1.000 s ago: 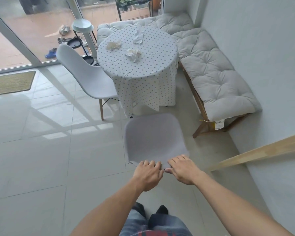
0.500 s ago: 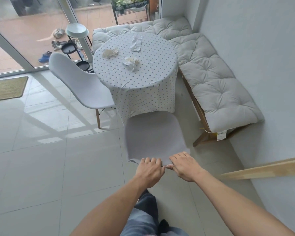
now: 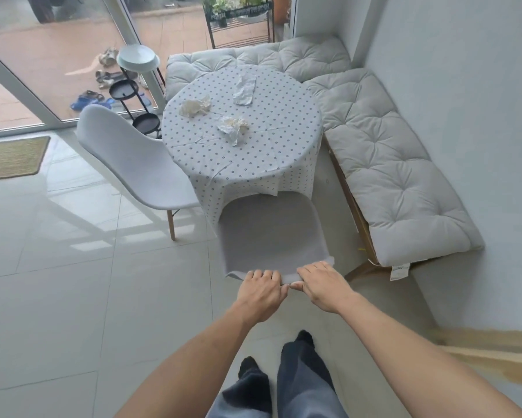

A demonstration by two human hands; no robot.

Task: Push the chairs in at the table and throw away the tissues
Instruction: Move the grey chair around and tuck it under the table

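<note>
A grey chair [image 3: 270,233] stands just in front of me, its seat front reaching under the hanging dotted cloth of the round table [image 3: 283,152]. My left hand [image 3: 261,292] and my right hand [image 3: 321,285] both grip the top edge of its backrest, side by side. A second white chair [image 3: 139,164] stands at the table's left, angled and pulled out. Three crumpled tissues lie on the tabletop: one at the left [image 3: 194,106], one in the middle [image 3: 234,128], one flatter at the back [image 3: 245,90].
A cushioned L-shaped bench [image 3: 389,173] runs behind and right of the table against the wall. A black tiered stand [image 3: 130,95] with a white bowl is by the glass door. A doormat [image 3: 11,158] lies at left. A wooden rail [image 3: 494,354] juts in at right.
The grey chair has slid forward toward the table with both hands on its backrest; its seat front now reaches under the tablecloth. I have stepped closer.
</note>
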